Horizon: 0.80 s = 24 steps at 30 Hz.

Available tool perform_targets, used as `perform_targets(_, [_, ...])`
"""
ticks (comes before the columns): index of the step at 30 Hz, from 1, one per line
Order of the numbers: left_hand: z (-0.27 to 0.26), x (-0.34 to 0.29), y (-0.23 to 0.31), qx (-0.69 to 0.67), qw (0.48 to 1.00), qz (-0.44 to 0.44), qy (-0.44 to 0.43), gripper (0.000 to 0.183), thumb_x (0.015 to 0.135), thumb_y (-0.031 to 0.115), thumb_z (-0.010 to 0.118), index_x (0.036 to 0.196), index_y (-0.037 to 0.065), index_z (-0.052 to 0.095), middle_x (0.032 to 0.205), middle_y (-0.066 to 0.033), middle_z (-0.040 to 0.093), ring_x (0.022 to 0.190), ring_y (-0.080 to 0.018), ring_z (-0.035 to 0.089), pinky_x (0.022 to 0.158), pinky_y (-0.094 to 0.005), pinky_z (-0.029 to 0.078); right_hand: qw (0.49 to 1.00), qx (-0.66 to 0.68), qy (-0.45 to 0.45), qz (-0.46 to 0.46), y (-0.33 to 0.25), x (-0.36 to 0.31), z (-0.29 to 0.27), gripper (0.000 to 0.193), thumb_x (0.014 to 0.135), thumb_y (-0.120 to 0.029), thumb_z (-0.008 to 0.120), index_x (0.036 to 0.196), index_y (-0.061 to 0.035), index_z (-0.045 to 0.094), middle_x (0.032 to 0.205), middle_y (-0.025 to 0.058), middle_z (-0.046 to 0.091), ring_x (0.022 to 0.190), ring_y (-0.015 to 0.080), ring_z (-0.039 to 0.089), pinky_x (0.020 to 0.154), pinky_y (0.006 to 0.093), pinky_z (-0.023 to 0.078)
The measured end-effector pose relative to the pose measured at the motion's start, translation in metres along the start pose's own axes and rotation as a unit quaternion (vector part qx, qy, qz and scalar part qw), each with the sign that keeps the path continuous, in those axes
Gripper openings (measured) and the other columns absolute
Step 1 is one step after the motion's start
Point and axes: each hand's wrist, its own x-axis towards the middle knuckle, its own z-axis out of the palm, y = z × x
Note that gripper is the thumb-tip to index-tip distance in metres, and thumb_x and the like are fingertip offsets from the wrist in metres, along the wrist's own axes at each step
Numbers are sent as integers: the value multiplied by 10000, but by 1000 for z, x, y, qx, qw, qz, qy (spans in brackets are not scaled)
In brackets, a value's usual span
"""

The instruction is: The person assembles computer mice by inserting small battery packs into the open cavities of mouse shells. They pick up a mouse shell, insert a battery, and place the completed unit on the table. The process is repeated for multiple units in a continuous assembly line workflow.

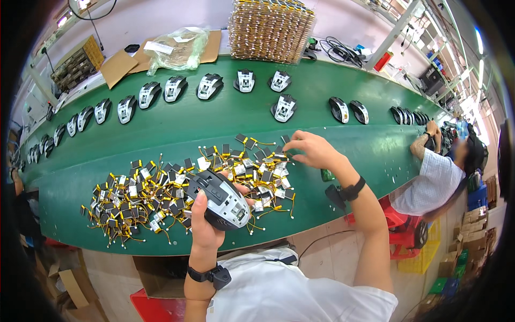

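My left hand (205, 222) grips a black and silver computer mouse (220, 201) in front of me, its silver shell showing cut-out openings. Under and behind it spreads a large heap of small flat battery packs (126, 201), black and silver with yellow tape and thin leads ending in white plugs. My right hand (311, 150) is at the heap's far right edge, its fingers curved and apart. A dark battery pack (285, 139) lies right by its fingertips; whether they touch it I cannot tell.
A long row of similar mice (150, 95) lines the green bench (332, 142), running off both ways. At the back stand a tall stack of trays (271, 32), cardboard (212, 45) and a clear plastic bag (179, 51). On the right a co-worker (432, 180) sits beside a red stool (402, 228).
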Motion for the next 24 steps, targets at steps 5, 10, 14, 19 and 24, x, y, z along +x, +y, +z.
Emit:
perform_targets(5, [1,-3,3,-16,1000,0,-26,729,919,570,459,1396,24,392,1107,-237,628,926,-380,693,753,-445,601,996,80,17,-23,10,3,22,240,793,-126,738,1021,-96,667,996,82,625,905,273,622,779,385,508])
perform_targets(10, [-7,-1,3,-25,999,-7,-22,719,911,550,496,1394,27,395,1115,-243,627,940,-379,690,797,-443,588,963,219,119,102,2,-21,21,174,841,-155,721,960,-41,664,796,78,688,671,208,629,644,333,496])
perform_targets(14, [-6,2,1,-21,999,-15,-34,716,918,542,490,1400,25,380,1116,-243,621,945,-370,690,761,-432,600,938,265,126,187,-25,-31,7,172,893,-153,681,990,-13,652,705,49,701,615,111,619,608,269,478])
perform_targets(19, [-6,6,-2,-23,999,-16,-45,724,918,540,497,1405,19,370,1127,-237,619,951,-367,689,789,-443,592,904,351,174,168,-46,-43,-1,154,906,-76,659,1033,10,643,827,80,729,729,98,664,679,246,511])
perform_targets(24, [0,10,-3,-21,998,-20,-59,723,922,531,506,1408,14,366,1127,-233,623,963,-369,687,859,-457,569,805,567,160,66,-82,-49,2,216,876,17,673,1090,30,641,1074,146,702,997,190,683,879,302,540])
